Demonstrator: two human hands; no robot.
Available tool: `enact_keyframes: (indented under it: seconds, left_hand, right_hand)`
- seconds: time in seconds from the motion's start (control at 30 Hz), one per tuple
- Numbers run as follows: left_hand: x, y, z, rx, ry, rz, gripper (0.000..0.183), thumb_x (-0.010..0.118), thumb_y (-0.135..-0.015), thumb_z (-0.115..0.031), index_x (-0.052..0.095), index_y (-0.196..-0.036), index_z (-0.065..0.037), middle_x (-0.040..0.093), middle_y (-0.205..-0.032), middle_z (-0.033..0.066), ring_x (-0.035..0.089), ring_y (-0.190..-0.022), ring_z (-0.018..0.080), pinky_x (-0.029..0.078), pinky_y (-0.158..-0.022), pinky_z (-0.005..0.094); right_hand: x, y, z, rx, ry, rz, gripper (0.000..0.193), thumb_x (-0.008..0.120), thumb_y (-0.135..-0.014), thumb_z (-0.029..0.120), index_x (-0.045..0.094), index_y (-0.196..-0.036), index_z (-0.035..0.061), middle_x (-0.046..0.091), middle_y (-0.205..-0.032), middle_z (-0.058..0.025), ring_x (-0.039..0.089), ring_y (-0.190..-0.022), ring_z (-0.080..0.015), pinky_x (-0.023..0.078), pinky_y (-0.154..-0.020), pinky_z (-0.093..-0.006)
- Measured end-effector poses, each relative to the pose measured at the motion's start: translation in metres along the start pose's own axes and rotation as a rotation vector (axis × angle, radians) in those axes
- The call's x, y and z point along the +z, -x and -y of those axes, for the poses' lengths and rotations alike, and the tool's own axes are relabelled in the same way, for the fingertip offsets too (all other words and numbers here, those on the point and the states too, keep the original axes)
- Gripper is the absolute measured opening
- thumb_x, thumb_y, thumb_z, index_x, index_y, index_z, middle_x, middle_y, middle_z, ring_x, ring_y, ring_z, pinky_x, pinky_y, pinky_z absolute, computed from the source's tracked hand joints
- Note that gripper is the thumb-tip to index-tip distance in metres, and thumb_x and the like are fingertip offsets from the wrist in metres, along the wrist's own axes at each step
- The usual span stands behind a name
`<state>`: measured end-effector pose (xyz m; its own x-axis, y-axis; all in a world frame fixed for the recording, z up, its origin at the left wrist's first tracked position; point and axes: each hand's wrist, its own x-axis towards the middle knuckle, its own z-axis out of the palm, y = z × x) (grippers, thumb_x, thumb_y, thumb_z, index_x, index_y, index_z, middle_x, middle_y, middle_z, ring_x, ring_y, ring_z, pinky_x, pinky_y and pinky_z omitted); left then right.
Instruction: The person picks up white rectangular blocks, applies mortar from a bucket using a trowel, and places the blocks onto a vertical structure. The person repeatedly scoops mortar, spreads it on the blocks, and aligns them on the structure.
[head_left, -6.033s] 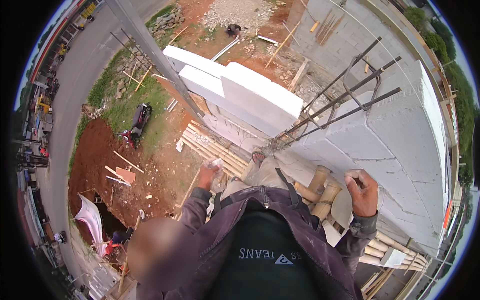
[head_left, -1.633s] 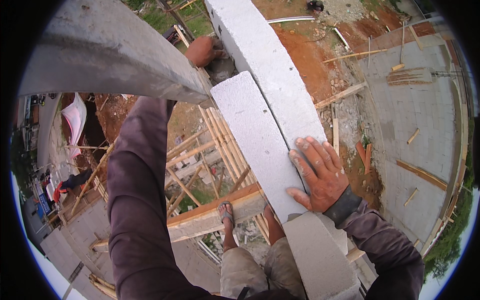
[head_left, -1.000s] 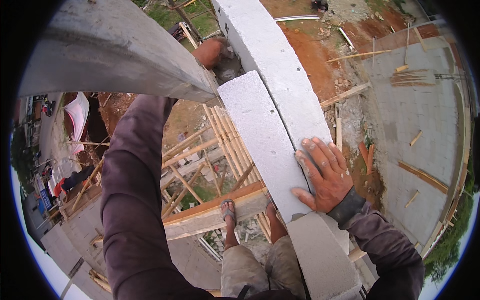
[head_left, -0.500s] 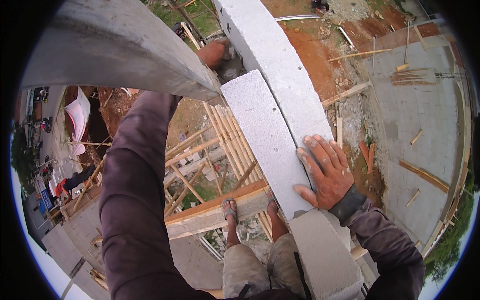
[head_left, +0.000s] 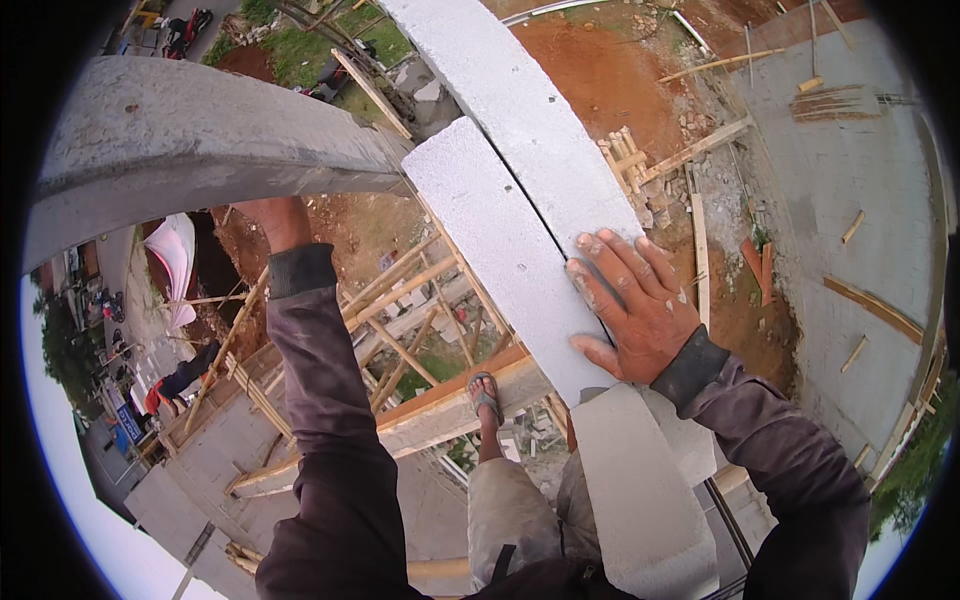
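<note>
"One pale block [head_left: 490, 225] in the head view: which hand is nearer, and in what state?"

"The right hand [head_left: 640, 305], in contact with it. Palm down and fingers spread, it lies across the seam between the pale block and the far block [head_left: 535, 125], toward the near end; the thumb rests on the pale block, the other fingers chiefly on the far block."

"And the left hand [head_left: 283, 222]?"

"Well apart from the pale block, to its left, just beside the lower edge of the beam [head_left: 220, 140]. The beam hides its fingers; whether they are spread or closed on something cannot be told."

"How does the long axis run?"

"Obliquely, from the person's near right to far left. Most of the pale block therefore extends ahead and leftward of the right hand; its far end appears just beside the beam's tip."

"Its appearance?"

"Off-white, straight-sided, finely rough, with a few small dark pits. The narrow dark seam follows its right edge. A duller grey block [head_left: 645, 490] adjoins its near end, where a small darker patch shows. What carries the pale block is hidden."
</note>
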<state>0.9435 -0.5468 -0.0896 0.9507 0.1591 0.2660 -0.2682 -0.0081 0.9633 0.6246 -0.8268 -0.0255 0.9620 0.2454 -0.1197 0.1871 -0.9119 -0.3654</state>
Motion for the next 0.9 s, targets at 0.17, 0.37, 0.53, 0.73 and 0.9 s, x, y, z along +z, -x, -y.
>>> enact_keyframes:
  seconds: [0.17, 0.37, 0.53, 0.73, 0.9]
  left_hand:
    - [0.028, 0.176, -0.115, 0.428, -0.446, 0.269, 0.028, 0.049, -0.073, 0.017, 0.065, -0.090, 0.001, 0.064, -0.093, 0.0129, 0.061, -0.088, 0.0248, 0.050, -0.080, 0.0342]
    - [0.115, 0.176, -0.099, 0.476, -0.679, 0.777, 0.045, 0.059, -0.089, -0.003, 0.055, -0.134, -0.003, 0.049, -0.142, 0.0174, 0.039, -0.137, 0.0383, 0.033, -0.113, 0.0489]
    - [0.120, 0.173, -0.078, 0.675, -0.995, 0.918, 0.049, 0.041, -0.103, -0.039, 0.046, -0.146, -0.017, 0.040, -0.152, 0.0126, 0.033, -0.141, 0.0387, 0.024, -0.115, 0.0532]
    - [0.121, 0.171, -0.067, 0.822, -0.944, 0.948, 0.049, 0.031, -0.104, -0.049, 0.045, -0.147, -0.029, 0.039, -0.153, 0.0089, 0.032, -0.141, 0.0371, 0.022, -0.116, 0.0540]
    - [0.120, 0.169, -0.067, 0.852, -0.903, 0.942, 0.049, 0.031, -0.104, -0.049, 0.047, -0.146, -0.028, 0.040, -0.153, 0.0078, 0.034, -0.141, 0.0365, 0.022, -0.115, 0.0526]
  right_hand:
    - [0.001, -0.001, -0.002, -0.010, -0.009, -0.033, 0.065, 0.058, -0.091, 0.048, 0.047, -0.140, 0.0062, 0.035, -0.152, -0.0152, 0.026, -0.146, -0.0281, 0.020, -0.119, -0.0491]
    - [0.002, 0.001, -0.003, -0.015, -0.085, -0.078, 0.066, 0.064, -0.088, 0.045, 0.051, -0.135, 0.0015, 0.036, -0.152, -0.0153, 0.027, -0.146, -0.0285, 0.019, -0.119, -0.0493]
    - [0.014, 0.002, -0.007, -0.045, -0.148, -0.159, 0.054, 0.065, -0.089, 0.037, 0.055, -0.127, -0.0005, 0.041, -0.148, -0.0173, 0.033, -0.142, -0.0297, 0.024, -0.118, -0.0501]
    - [0.018, 0.034, -0.035, 0.150, -0.431, -0.527, 0.056, 0.072, -0.087, 0.032, 0.055, -0.127, -0.0034, 0.050, -0.138, -0.0209, 0.048, -0.130, -0.0392, 0.037, -0.111, -0.0486]
    - [0.010, 0.091, -0.026, 0.596, -0.644, -0.047, 0.081, 0.078, -0.078, 0.049, 0.052, -0.132, -0.0065, 0.056, -0.127, -0.0281, 0.053, -0.124, -0.0384, 0.041, -0.107, -0.0449]
